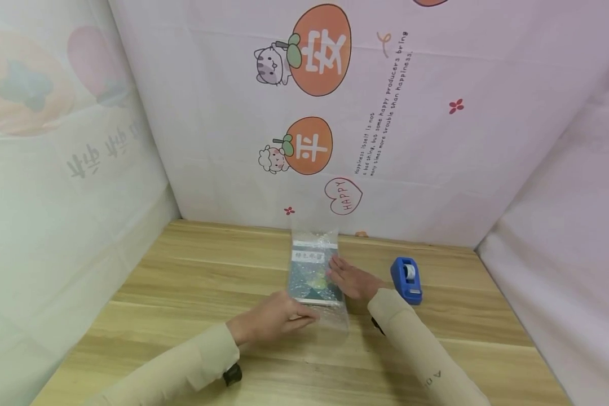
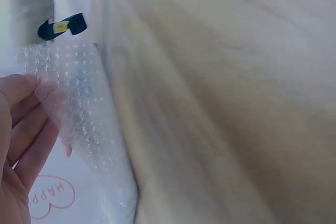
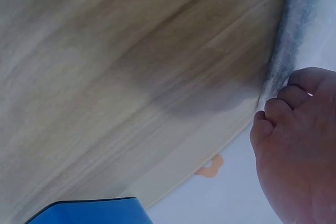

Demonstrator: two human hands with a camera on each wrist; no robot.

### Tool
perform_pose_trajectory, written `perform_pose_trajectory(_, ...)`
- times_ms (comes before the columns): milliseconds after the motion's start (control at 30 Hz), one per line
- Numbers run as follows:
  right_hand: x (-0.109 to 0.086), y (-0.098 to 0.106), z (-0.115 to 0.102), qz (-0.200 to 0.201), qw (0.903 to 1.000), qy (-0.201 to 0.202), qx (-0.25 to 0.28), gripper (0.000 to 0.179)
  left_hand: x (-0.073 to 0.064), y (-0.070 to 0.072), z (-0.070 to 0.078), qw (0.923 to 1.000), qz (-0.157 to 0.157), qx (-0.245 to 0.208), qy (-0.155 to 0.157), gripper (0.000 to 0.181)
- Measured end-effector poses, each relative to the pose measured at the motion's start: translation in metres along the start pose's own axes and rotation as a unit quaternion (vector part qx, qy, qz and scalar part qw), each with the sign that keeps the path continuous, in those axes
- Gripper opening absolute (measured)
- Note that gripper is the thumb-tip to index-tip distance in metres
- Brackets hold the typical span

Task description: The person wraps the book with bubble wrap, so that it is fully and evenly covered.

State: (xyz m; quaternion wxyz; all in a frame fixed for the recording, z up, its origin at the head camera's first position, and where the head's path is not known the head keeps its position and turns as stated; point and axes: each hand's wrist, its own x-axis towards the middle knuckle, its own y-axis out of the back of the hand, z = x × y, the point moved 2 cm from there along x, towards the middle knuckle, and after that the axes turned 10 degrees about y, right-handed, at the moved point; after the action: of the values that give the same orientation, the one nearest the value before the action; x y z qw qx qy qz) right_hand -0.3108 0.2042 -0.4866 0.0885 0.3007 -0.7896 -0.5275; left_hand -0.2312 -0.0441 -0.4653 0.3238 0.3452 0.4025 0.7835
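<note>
A teal book (image 1: 312,270) with a pale title strip lies on the table inside clear bubble wrap (image 1: 335,318). Its near flap extends past the book's lower edge toward me. My left hand (image 1: 279,317) pinches this flap between thumb and fingers; in the left wrist view the bubble wrap (image 2: 84,98) shows raised in that grip, with fingers visible through it. My right hand (image 1: 354,279) rests along the book's right side, fingertips on the wrapped cover. In the right wrist view, the right hand's (image 3: 302,140) fingers lie against the wrapped edge.
A blue tape dispenser (image 1: 407,280) with a roll of tape stands to the right of my right hand. Behind the wooden table (image 1: 223,259) hangs a printed white cloth (image 1: 223,141), and more cloth encloses both sides. The far end of the wrap reaches the back cloth.
</note>
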Motion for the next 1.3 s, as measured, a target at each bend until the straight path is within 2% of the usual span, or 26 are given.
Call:
perform_pose_trajectory(100,0.000,0.002,0.000,-0.007,0.9990,-0.021,0.040,0.083,0.007,0.003,-0.005,0.9983,0.008,-0.046,0.036,0.020)
perform_pose_trajectory(200,0.001,0.004,0.002,-0.004,0.9959,-0.045,0.079,0.092,0.015,0.008,-0.011,0.9929,0.018,-0.097,0.067,0.021)
perform_pose_trajectory(333,0.002,0.006,0.003,-0.005,0.9923,-0.064,0.106,0.099,0.025,0.016,-0.020,0.9777,0.024,-0.170,0.121,0.020)
perform_pose_trajectory(467,0.002,0.009,0.006,-0.015,0.9877,-0.087,0.129,0.099,0.035,0.023,-0.030,0.9613,0.026,-0.216,0.169,0.018)
perform_pose_trajectory(600,0.000,0.013,0.005,-0.015,0.9834,-0.105,0.147,0.099,0.045,0.024,-0.042,0.9499,0.036,-0.241,0.196,0.019)
perform_pose_trajectory(767,-0.001,0.015,0.003,-0.014,0.9838,-0.107,0.144,0.104,0.056,0.021,-0.059,0.9380,0.048,-0.267,0.216,0.020)
perform_pose_trajectory(1000,0.000,0.012,0.005,-0.014,0.9819,-0.125,0.142,0.094,0.065,0.019,-0.078,0.9213,0.056,-0.281,0.263,0.023)
perform_pose_trajectory(1100,0.000,0.013,0.006,-0.013,0.9785,-0.138,0.153,0.100,0.068,0.016,-0.086,0.9116,0.053,-0.296,0.280,0.026)
perform_pose_trajectory(1200,-0.001,0.015,0.005,-0.011,0.9744,-0.151,0.166,0.109,0.070,0.013,-0.094,0.9094,0.051,-0.299,0.285,0.028)
perform_pose_trajectory(1300,-0.001,0.017,0.005,-0.011,0.9724,-0.158,0.171,0.108,0.073,0.009,-0.100,0.9128,0.056,-0.283,0.289,0.025)
